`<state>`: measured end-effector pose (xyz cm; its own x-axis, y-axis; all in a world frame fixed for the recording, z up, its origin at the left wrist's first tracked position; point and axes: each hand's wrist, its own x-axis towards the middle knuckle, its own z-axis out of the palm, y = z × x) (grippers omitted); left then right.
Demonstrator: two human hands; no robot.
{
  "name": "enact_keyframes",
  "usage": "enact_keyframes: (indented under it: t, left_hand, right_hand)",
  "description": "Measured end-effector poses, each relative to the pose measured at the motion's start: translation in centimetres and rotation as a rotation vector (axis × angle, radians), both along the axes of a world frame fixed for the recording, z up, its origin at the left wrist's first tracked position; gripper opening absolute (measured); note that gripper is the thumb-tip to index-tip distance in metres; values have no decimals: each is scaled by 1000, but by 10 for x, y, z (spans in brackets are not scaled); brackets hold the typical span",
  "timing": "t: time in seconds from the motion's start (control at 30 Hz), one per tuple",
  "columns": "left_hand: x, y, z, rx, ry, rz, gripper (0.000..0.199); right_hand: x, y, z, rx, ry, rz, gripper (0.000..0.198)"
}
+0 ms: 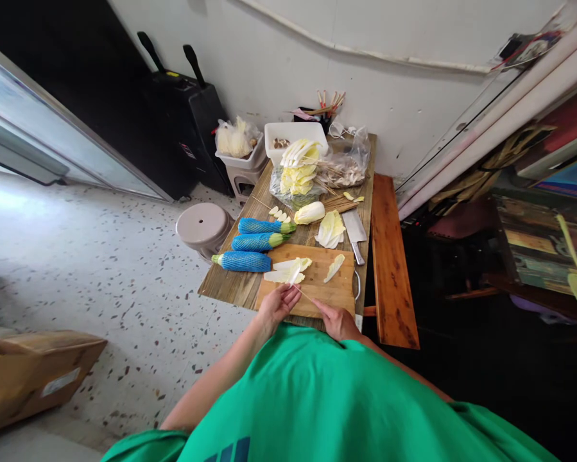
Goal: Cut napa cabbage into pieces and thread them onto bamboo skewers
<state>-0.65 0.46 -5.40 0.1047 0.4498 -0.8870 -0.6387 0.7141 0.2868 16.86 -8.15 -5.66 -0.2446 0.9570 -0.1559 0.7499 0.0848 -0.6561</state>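
Observation:
Over the near edge of a wooden cutting board (324, 300), my left hand (277, 304) pinches the base of a napa cabbage leaf (296, 272). My right hand (339, 322) grips a thin bamboo skewer (305, 294), whose far end reaches the leaf base at my left fingers; whether it has pierced the leaf I cannot tell. More pale leaf pieces lie under and beside the held leaf. A separate cabbage strip (334, 268) rests on the board's right side. Just beyond the board are a cleaver (354, 230), loose leaves (330, 230) and a small cabbage heart (310, 213).
Blue-netted zucchini (244, 261) lie left of the board. Behind are skewered cabbage leaves (298, 173), bundled skewers (341, 203), a bag of mushrooms (348, 168) and a white tub (295, 131). A stool (202, 224) stands left, a wooden bench (394, 269) right.

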Motion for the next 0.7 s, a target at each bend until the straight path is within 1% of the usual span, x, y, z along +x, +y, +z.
enact_keyframes:
  t: [0.4, 0.7]
  left_hand:
    - [2, 1, 9, 40, -3, -12, 7]
    - [6, 0, 8, 94, 15, -24, 7]
  right_hand:
    - [1, 0, 1, 33, 38, 15, 48]
    - [4, 2, 7, 9, -13, 10, 48]
